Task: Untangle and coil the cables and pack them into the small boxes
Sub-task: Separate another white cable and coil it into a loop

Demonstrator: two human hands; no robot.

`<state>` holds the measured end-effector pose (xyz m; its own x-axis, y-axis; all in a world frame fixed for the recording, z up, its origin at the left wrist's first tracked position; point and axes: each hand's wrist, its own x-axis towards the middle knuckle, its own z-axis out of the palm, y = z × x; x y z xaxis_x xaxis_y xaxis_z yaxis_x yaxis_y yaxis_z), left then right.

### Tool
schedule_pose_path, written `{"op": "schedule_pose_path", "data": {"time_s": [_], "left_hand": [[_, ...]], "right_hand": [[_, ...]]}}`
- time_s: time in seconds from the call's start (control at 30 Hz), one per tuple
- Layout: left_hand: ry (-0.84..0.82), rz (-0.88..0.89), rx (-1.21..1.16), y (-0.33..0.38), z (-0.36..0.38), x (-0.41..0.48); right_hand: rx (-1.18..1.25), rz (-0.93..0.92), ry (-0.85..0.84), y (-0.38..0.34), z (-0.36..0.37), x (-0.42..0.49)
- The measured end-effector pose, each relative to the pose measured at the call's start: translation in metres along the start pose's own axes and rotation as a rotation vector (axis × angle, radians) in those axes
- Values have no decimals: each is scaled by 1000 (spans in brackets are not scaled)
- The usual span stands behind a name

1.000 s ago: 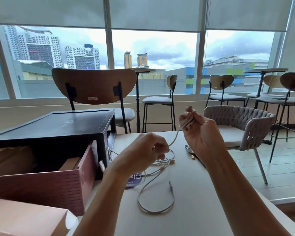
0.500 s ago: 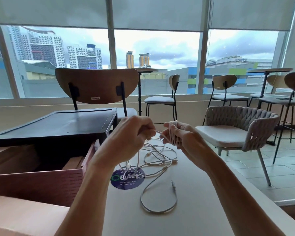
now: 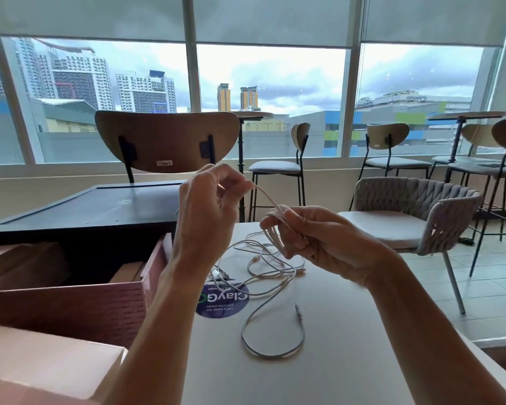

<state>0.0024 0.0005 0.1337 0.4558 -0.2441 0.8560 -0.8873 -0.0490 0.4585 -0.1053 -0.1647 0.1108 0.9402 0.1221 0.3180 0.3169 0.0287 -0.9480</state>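
The pale worktop [image 3: 348,361] fills the lower right of my view, and what I am working with lies on its far half. To my left stands a black case [image 3: 85,209]. In front of it is a reddish box [image 3: 70,308], open at the top, with what look like brown cartons [image 3: 126,271] inside; I cannot tell whether those are the small boxes. Nearest me, at the bottom left, is a pale box [image 3: 41,361].

Both hands are raised above the worktop, near each other. My right hand [image 3: 319,238] is closed round a coil [image 3: 275,229] of white cable, with several turns wrapped over its fingers. My left hand [image 3: 208,211], a little higher, pinches the free run of that cable between thumb and fingertips, so a short taut strand [image 3: 265,194] slopes down from it to the coil.

Below them the loose cables [image 3: 269,273] lie tangled on the worktop, partly over a round blue sticker [image 3: 222,302]. A grey cable [image 3: 272,346] loops toward me from that heap, its jack plug [image 3: 298,309] lying just inside the loop.

I judge I am mid-winding on one cable: some turns are made, and it is not yet in a box. The next move calls for carrying the strand round my right fingers with light tension, so the turns lie side by side. I should also watch that the tail comes clear of the tangle rather than dragging the others along.
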Motion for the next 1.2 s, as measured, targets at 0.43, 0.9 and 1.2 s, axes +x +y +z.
{"op": "schedule_pose_path", "data": {"time_s": [0.43,0.9,1.2], "left_hand": [[153,-35,-88,-2,2,1],[350,4,-488,5,-6,9],[92,-80,-242,-9,-21,10]], "right_hand": [[395,-284,-80,-8,-2,2],[298,-255,-16,-9,0,1],[292,-236,72,-3,-7,4]]}}
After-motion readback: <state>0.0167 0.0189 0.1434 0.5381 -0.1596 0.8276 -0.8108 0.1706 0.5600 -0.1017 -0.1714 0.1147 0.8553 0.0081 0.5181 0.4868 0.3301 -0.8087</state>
